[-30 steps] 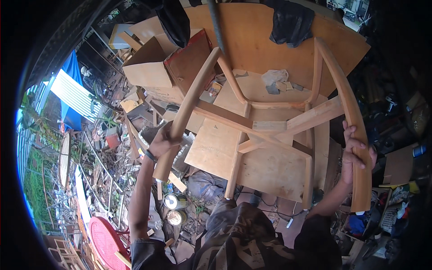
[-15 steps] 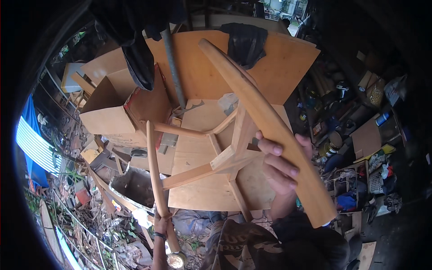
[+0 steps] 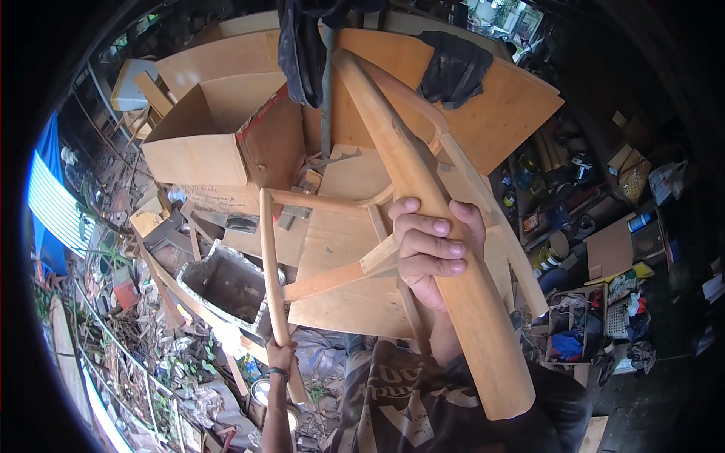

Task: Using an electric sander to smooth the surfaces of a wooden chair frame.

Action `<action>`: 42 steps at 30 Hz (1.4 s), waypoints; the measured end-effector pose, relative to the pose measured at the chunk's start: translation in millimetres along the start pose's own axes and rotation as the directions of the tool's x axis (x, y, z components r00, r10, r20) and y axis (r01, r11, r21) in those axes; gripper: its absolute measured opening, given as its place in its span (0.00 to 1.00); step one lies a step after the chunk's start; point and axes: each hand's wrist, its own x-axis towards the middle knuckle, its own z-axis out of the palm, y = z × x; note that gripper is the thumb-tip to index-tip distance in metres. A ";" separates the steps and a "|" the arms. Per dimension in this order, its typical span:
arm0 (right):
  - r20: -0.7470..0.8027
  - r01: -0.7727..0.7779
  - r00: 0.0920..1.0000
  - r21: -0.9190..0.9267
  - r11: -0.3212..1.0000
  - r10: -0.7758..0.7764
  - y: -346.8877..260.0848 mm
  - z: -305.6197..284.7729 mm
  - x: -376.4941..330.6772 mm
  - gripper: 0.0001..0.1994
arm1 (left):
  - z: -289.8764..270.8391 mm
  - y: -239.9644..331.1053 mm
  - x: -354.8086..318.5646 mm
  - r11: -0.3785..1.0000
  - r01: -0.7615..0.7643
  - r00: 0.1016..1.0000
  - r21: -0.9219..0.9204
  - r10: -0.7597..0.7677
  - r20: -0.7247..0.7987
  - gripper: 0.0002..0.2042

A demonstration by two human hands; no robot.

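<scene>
A bare wooden chair frame [image 3: 325,281] is held up in front of me, its slender legs and rails joined at angles. My right hand [image 3: 434,245] is closed round a thick, tapering wooden leg [image 3: 483,340], which slants close to the camera and hides part of the frame behind it. At lower left, my left hand [image 3: 281,355] is wrapped round the low part of a thinner leg [image 3: 269,249]. Another long wooden piece [image 3: 495,204] of the frame runs down behind my right hand. Where the thick leg joins the rest is partly hidden.
A plywood sheet [image 3: 332,302] lies below the frame, and a larger board [image 3: 506,113] stands behind, with dark cloth [image 3: 457,68] over it. An open cardboard box [image 3: 196,162] and a dirty, pale-rimmed basin [image 3: 234,283] are at left. Cluttered shelves and crates [image 3: 578,325] line the right.
The frame has turned, and the thick leg's near end has swung left and down. My right hand has moved left with it. My left hand keeps its grip; the whole view has shifted slightly.
</scene>
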 end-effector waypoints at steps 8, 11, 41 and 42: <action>-0.137 -0.100 0.988 -0.158 0.982 0.078 54.0 -5.5 12.2 0.21 | 6.1 -42.0 -6.5 0.997 0.020 1.000 0.079 -0.021 0.012 0.16; -0.179 -0.086 0.983 -0.209 0.974 0.048 55.9 -7.4 22.4 0.21 | 41.7 -72.5 24.9 0.988 0.031 0.999 0.148 -0.034 0.017 0.21; -0.613 -0.099 0.726 -0.542 0.835 -0.312 30.2 -96.5 22.7 0.14 | 167.0 -150.2 179.4 0.625 -0.648 0.760 0.434 0.564 0.322 0.23; -0.605 -0.087 0.737 -0.527 0.846 -0.301 33.5 -101.9 15.6 0.14 | 159.4 -154.8 187.9 0.685 -0.624 0.780 0.375 0.517 0.352 0.22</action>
